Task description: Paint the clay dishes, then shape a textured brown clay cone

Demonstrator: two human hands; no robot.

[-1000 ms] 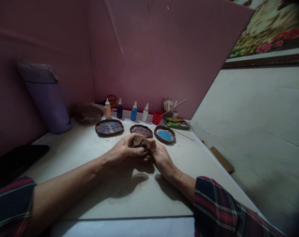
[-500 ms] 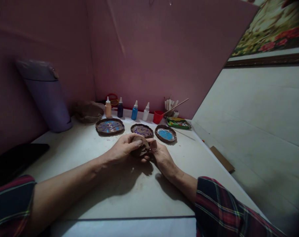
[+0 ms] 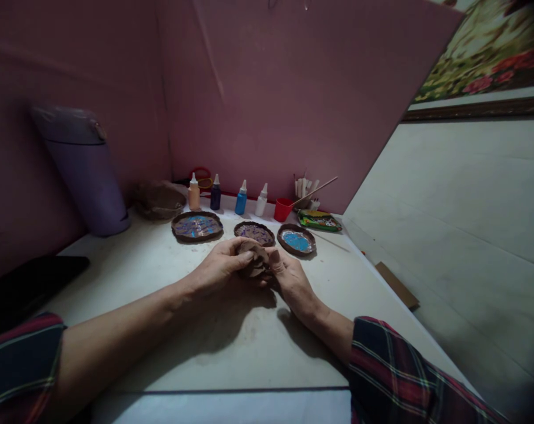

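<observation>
Head view: I see the left hand (image 3: 222,264) clamped on a brown clay lump (image 3: 256,266), thumb pressed across its top. The right hand (image 3: 294,284) has its grip closed on the lump's right edge; most of its fingers are hidden. The lump sits between both hands, above the desk (image 3: 267,362), nearest the middle dish (image 3: 272,240).

By my reading, that dish, the left dish (image 3: 196,239) and the right dish (image 3: 309,252) are already formed, with raised rims and colour inside. I judge the piece in hand to be at an early stage: it looks folded and uneven, with no rim or colour that I can make out. Its shaping seems unfinished. Behind the dishes, four bottles stand upright, including a blue bottle (image 3: 241,203).
</observation>
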